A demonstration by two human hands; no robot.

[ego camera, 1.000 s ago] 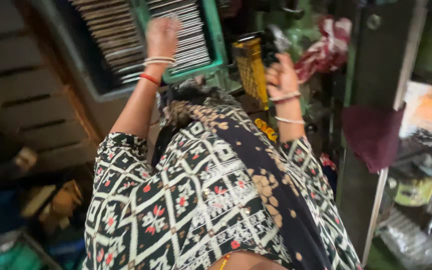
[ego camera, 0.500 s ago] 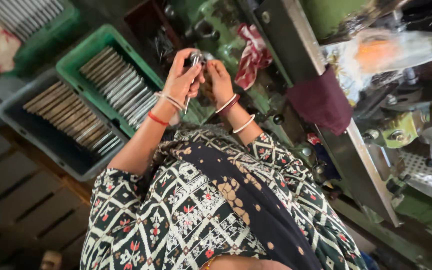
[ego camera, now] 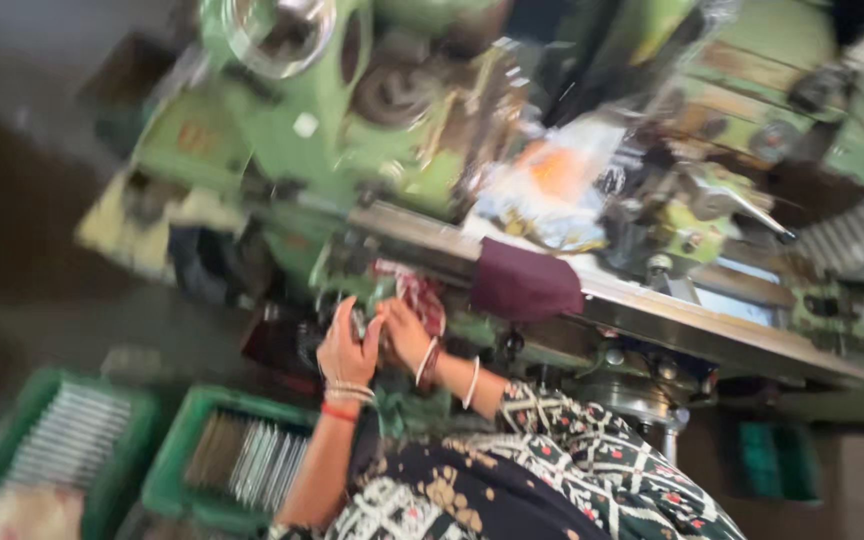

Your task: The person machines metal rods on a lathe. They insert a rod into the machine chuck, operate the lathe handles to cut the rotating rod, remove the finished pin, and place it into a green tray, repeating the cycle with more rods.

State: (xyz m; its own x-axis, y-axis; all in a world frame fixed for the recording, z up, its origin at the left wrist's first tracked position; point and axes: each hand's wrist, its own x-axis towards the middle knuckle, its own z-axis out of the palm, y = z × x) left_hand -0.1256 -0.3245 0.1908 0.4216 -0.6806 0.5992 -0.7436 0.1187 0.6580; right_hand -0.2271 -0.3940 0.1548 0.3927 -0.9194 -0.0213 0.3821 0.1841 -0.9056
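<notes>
The head view is blurred, looking down over a patterned black, white and red garment (ego camera: 552,480) at the bottom edge. Just beyond it, two green crates (ego camera: 187,450) sit on the floor at lower left, each holding rows of thin grey metal strips (ego camera: 252,462) stood on edge.

Past the crates, both forearms reach forward. The left hand (ego camera: 347,350), with a red band and thin bangles at its wrist, and the right hand (ego camera: 407,335), with bangles too, meet close together, fingers curled around a small dark part (ego camera: 360,322) held between them. The blur hides what the part is, and it cannot be told how firmly either hand grips it. The part sits just in front of the lower edge of a green machine (ego camera: 332,150), beside a red and white rag (ego camera: 420,298).

Farther on, a maroon cloth (ego camera: 524,285) hangs over the machine's long metal rail (ego camera: 712,325). Beyond that lies a crumpled clear plastic bag (ego camera: 552,180) with something orange inside, and a metal lever (ego camera: 742,205) juts out to its right.
</notes>
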